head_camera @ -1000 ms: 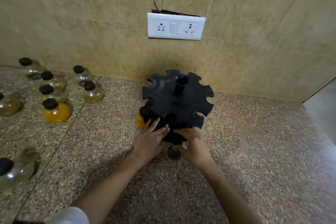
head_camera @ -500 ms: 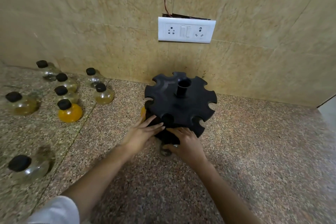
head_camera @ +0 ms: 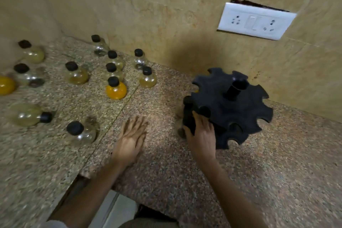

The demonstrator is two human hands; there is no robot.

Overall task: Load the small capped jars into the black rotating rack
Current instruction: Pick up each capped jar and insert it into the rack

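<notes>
Jars: most stand loose on the counter (head_camera: 259,181) to your left, well apart from the rack (head_camera: 233,109); caps up, except one on its side (head_camera: 27,114).
Nearest jar: clear one with a black cap (head_camera: 81,132), just left of your left hand (head_camera: 131,139); judged the easiest next pick.
Yellow jar: bright one (head_camera: 116,89) farther back, in front of a tight cluster by the wall (head_camera: 166,15).
Rack: sits near the wall on your right; top disc has open notches around the rim, most look empty. A cap shows at its left edge (head_camera: 187,100), and a bit of yellow behind the far rim, so at least one jar seems loaded.
Left hand: flat, fingers spread, empty, over bare counter between jars and rack; blurred. Judged to be reaching for a jar.
Right hand: (head_camera: 201,135) fingers curved loosely against the rack's near-left side, touching it, not closed round a jar; likely steadying or turning it so an empty notch faces you.
In the way: nothing between left hand and nearest jar; clustered jars may knock together.
Other: socket plate (head_camera: 256,21) on the wall, above the rack.
</notes>
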